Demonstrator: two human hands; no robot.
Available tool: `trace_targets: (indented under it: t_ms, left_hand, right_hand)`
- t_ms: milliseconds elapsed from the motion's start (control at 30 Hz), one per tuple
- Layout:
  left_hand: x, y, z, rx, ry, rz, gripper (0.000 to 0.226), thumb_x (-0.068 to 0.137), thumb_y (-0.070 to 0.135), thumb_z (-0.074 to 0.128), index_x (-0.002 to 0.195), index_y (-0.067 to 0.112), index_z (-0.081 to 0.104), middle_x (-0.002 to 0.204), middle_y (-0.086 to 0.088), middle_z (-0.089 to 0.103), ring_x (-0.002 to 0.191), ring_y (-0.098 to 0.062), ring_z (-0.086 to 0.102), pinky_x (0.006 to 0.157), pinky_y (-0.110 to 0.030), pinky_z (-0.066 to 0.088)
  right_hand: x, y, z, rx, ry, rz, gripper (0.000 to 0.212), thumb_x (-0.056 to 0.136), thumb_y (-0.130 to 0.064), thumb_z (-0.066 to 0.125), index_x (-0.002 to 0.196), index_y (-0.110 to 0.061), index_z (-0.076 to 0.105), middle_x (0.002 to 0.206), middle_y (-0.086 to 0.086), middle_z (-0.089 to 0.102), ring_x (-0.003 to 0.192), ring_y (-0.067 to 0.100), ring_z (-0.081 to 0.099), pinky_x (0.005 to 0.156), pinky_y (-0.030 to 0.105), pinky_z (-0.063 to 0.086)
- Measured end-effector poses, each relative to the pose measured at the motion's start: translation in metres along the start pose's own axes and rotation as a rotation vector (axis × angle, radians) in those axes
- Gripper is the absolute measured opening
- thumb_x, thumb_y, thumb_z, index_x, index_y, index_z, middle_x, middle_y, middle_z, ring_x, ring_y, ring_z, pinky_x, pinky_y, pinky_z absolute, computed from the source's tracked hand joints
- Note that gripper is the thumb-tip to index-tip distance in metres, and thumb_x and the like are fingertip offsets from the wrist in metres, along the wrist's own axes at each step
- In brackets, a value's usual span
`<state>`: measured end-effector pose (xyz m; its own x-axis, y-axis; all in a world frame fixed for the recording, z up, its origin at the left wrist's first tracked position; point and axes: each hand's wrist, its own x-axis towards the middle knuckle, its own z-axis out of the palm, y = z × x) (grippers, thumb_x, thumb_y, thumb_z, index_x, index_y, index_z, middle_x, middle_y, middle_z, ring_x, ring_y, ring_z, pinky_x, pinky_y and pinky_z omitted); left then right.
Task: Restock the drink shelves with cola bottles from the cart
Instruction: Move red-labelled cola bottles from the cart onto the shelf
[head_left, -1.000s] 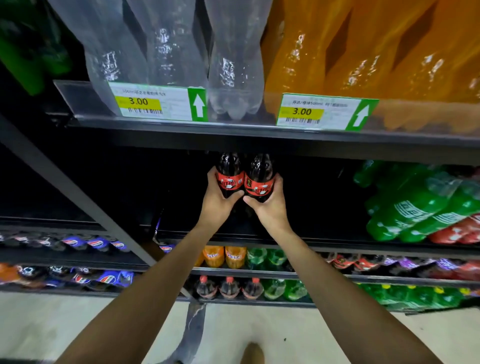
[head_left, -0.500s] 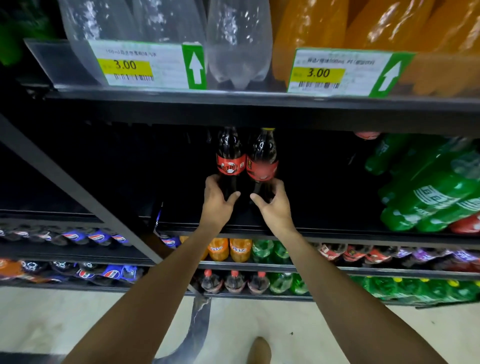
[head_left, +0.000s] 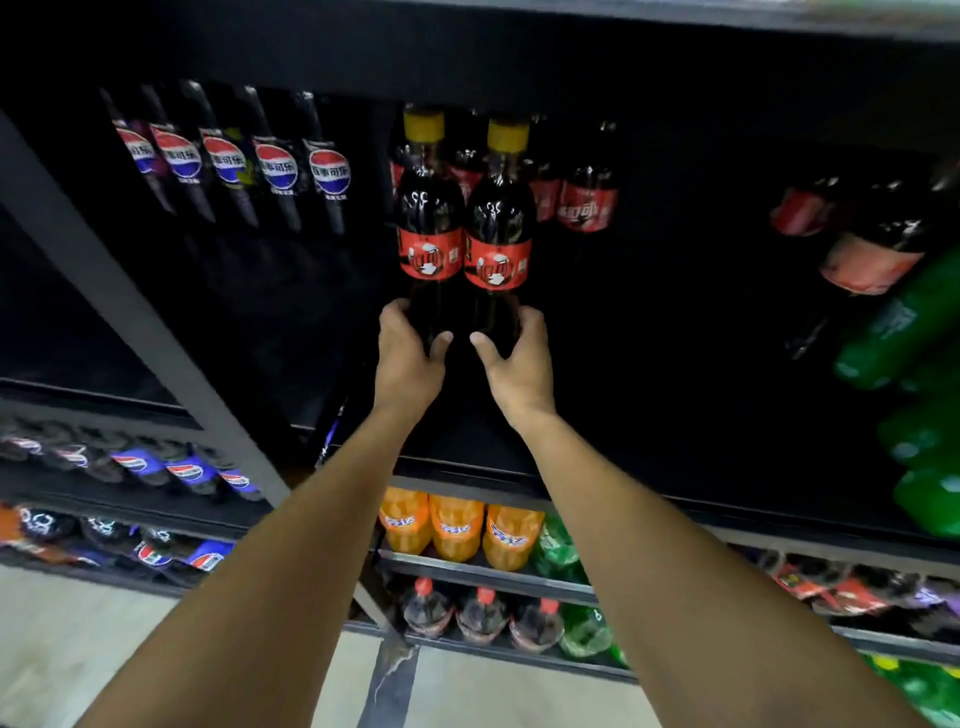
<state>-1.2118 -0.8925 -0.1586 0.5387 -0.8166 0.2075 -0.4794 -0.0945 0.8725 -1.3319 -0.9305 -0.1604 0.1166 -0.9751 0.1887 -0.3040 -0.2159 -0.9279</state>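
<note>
Head view: looked past orange bottles (head_left: 457, 530) on the lower shelf to the dark shelf's front edge (head_left: 623, 498), with bare floor open between the slanted grey post (head_left: 130, 312) at left and green bottles (head_left: 909, 332) at right. Gripped the left cola bottle (head_left: 430, 228) near its base in the left hand (head_left: 408, 364) and the right cola bottle (head_left: 498, 234) in the right hand (head_left: 517, 364), fingers and thumbs curled round, both upright and touching. Stood just before more red-labelled bottles (head_left: 587, 208) at the back.
</note>
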Motion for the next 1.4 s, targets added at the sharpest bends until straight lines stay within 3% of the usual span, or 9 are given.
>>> trace_targets:
  t_ms: [167,267,367,600,1100,1233,1400]
  left_hand:
    - [0.025,-0.004,-0.004,0.114,0.06,0.01,0.054,0.094,0.018,0.058,0.137,0.003,0.03,0.138,-0.011,0.04,0.127,-0.026,0.041,0.097,-0.035,0.041]
    - [0.038,-0.007,-0.001,0.215,0.116,0.045,0.052,0.095,0.019,0.057,0.136,0.0,0.032,0.135,-0.012,0.04,0.123,-0.027,0.035,0.087,-0.028,0.036]
    - [0.047,-0.006,0.003,0.286,0.137,0.032,0.049,0.096,0.022,0.056,0.133,0.001,0.033,0.134,-0.012,0.04,0.123,-0.026,0.035,0.083,-0.032,0.041]
    - [0.066,0.003,0.002,0.479,0.117,-0.028,0.047,0.096,0.03,0.056,0.128,0.001,0.036,0.133,-0.013,0.045,0.127,-0.026,0.036,0.085,-0.04,0.047]
    - [0.066,-0.004,0.0,0.459,0.123,0.005,0.058,0.096,0.03,0.055,0.14,0.002,0.03,0.14,-0.012,0.043,0.13,-0.027,0.035,0.088,-0.037,0.044]
    - [0.062,-0.002,0.001,0.471,0.127,0.021,0.063,0.098,0.03,0.053,0.145,0.0,0.025,0.143,-0.015,0.04,0.131,-0.029,0.035,0.099,-0.035,0.039]
    - [0.049,0.005,0.001,0.367,0.126,-0.003,0.071,0.097,0.024,0.055,0.147,-0.006,0.014,0.146,-0.02,0.034,0.132,-0.032,0.032,0.109,-0.036,0.031]
  right_hand:
    - [0.024,-0.004,0.025,-0.023,0.0,-0.028,0.059,0.088,-0.028,0.068,0.136,-0.009,0.04,0.135,0.006,0.049,0.125,0.021,0.049,0.099,0.036,0.045]
    - [0.038,-0.002,0.036,-0.031,-0.009,-0.057,0.056,0.088,-0.029,0.067,0.133,-0.009,0.041,0.132,0.005,0.049,0.122,0.021,0.05,0.093,0.031,0.046]
    - [0.047,-0.001,0.043,-0.062,0.017,-0.084,0.054,0.088,-0.03,0.067,0.131,-0.009,0.042,0.13,0.004,0.05,0.12,0.02,0.051,0.085,0.026,0.043]
    - [0.06,-0.002,0.052,-0.122,0.05,-0.086,0.053,0.088,-0.033,0.067,0.127,-0.007,0.043,0.129,0.005,0.049,0.119,0.022,0.05,0.09,0.037,0.049]
    - [0.067,0.002,0.054,-0.125,0.042,-0.088,0.056,0.088,-0.038,0.065,0.132,-0.012,0.042,0.132,0.002,0.05,0.122,0.019,0.051,0.093,0.038,0.049]
    - [0.066,0.003,0.053,-0.107,0.028,-0.081,0.06,0.089,-0.038,0.064,0.137,-0.011,0.041,0.135,0.002,0.05,0.124,0.019,0.05,0.096,0.037,0.048]
    - [0.056,-0.001,0.051,-0.137,-0.012,-0.076,0.072,0.093,-0.04,0.059,0.15,-0.009,0.026,0.151,0.01,0.035,0.138,0.023,0.036,0.099,0.02,0.029]
